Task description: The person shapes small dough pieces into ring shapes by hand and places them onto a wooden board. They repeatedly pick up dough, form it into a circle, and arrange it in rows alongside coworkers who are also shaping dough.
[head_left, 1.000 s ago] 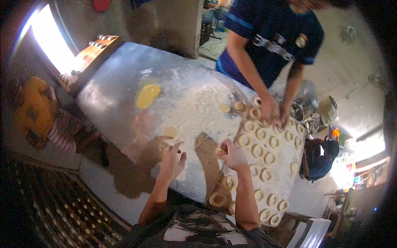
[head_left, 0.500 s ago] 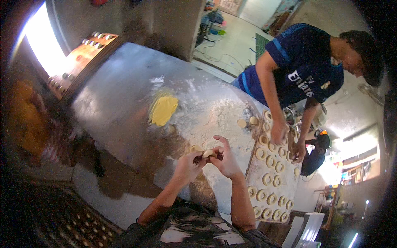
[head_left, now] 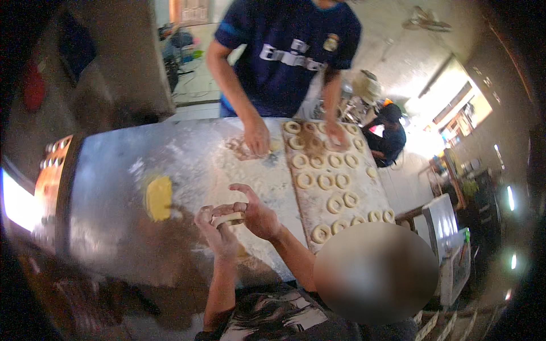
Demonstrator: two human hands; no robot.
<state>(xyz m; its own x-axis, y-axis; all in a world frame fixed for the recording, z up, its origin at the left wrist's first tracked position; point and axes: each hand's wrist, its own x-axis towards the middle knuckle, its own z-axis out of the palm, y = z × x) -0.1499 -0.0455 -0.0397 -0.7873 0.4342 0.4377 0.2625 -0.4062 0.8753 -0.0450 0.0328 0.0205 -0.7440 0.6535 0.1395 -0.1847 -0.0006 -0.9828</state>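
My left hand and my right hand meet above the floured table, both with curled fingers around one pale dough ring. Its near edge shows between them; my fingers hide the rest. Loose white flour lies on the metal table beyond my hands. Off to the left, a smear of soft yellow fat sits on the tabletop. To the right, a floured board carries rows of dough rings.
Across the table a co-worker in a dark blue shirt has one hand at the flour and another over the board. A second person is behind. Another board stands far left. A blurred patch covers the lower right.
My view has swung to the right. My hands have come up with the dough, which now shows as a ring. The co-worker's one hand has left the board for the flour.
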